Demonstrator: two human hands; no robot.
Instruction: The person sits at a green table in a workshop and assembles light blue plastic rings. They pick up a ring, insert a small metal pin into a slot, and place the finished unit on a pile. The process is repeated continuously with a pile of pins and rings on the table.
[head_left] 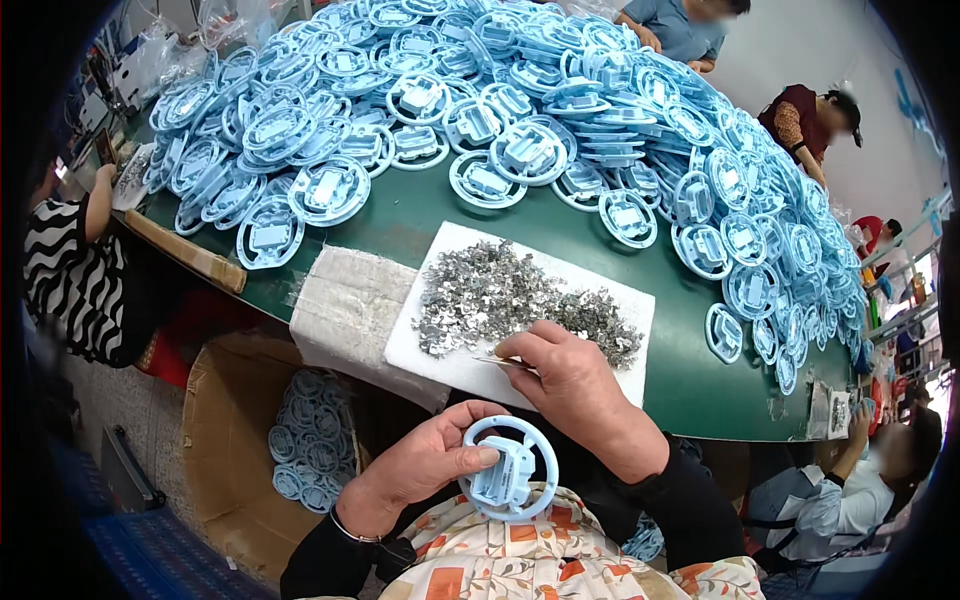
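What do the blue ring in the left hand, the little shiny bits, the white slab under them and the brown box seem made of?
Blue ring: probably moulded plastic, smooth, evenly coloured.
Shiny bits: likely thin metal, given their bright silvery glints.
White slab: perhaps foam, matte and thick-edged; its grain isn't clear.
Brown box: apparently cardboard, dull tan with flat, creased walls.
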